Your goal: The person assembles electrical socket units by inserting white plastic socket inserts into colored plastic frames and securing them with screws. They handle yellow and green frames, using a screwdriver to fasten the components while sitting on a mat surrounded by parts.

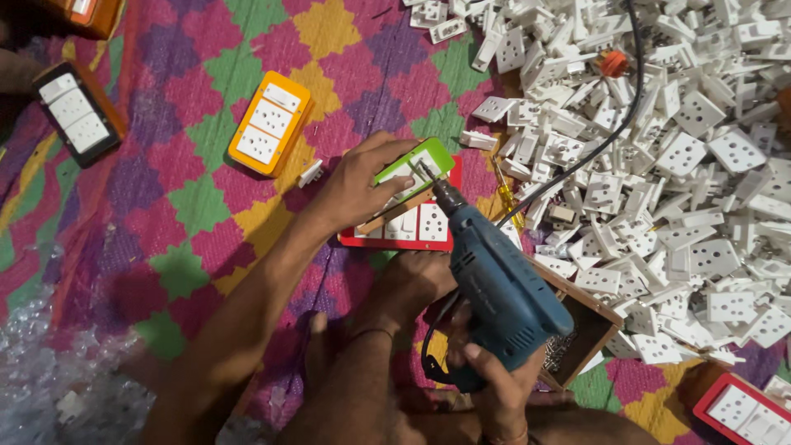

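left hand (356, 188) pinning green board (416, 169) | right hand (494, 375) gripping blue drill (494, 284), bit on it | orange board (269, 124) looks finished | huge socket pile (659, 156) left lol

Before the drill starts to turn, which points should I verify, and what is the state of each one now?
1. Bit tip on the green switch board: ok, it touches the face.
2. Left hand holds the board: ok, but fingers lie close to the bit.
3. Right hand grips the blue electric drill: ok.
4. Black cable free: not ok, it crosses the pile of white socket parts.
5. Board seated flat on the red board below: cannot tell.
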